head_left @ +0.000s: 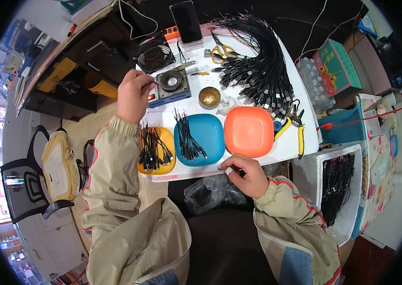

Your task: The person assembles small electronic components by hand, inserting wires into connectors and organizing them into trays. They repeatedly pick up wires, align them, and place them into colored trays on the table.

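My left hand (135,94) is closed in a pinch beside the blue-sided heating unit (170,97), its fingertips next to the round dark pot (171,81) on top. Whatever sits between those fingers is too small to make out. At the table's front edge, below the orange tray (249,132), my right hand (248,176) is also pinched closed. A small white piece (229,170) shows at its fingertips; its kind is unclear. Short black cables (191,142) lie in the blue tray (214,130), and more cables (152,149) fill the yellow tray (168,167).
A large bundle of black USB cables (258,71) covers the table's right side. Around it are scissors (221,50), yellow-handled pliers (300,130) and a round tin (209,97). A fan (155,59) and phone (186,21) stand behind. A white foam box (319,175) sits at right.
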Demonstrator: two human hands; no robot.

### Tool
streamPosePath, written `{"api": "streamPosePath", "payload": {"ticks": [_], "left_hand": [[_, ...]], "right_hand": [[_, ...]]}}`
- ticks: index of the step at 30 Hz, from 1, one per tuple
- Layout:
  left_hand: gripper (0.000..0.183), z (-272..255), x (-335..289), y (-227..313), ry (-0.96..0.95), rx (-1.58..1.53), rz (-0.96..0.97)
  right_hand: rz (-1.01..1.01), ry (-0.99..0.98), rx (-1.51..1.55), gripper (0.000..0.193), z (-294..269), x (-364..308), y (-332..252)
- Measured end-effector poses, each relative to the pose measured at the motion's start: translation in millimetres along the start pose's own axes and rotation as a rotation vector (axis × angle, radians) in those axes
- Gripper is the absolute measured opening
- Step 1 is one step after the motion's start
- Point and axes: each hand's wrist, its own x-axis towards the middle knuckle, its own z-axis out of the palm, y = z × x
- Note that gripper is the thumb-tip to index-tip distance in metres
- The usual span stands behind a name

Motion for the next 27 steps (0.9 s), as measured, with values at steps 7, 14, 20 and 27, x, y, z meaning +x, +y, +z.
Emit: {"api": "streamPosePath", "payload": {"ticks": [7, 14, 20, 27], "left_hand": [[0.01, -88.2, -66.7, 78.2, 0.197, -0.185, -0.036], [0.009, -126.0, -116.7, 156.6, 0.087, -0.767, -0.259], [0.019, -82.8, -124.4, 231.5, -0.004, -1.422, 0.015], [0.047, -44.8, -135.6, 230.1, -0.215, -1.25, -0.099]], "right_hand": [[-0.065, -0.051, -0.026, 0.019, 21.4, -9.9, -27.5], [-0.457, -0.04, -0.122, 0.045, 50.9, -8.6, -75.6], [-0.464, -0.128, 0.048, 0.03, 66.3, -40.0, -99.0], [-0.297, 0.389, 0.23, 0.03, -55.1, -151.5, -149.1]]}}
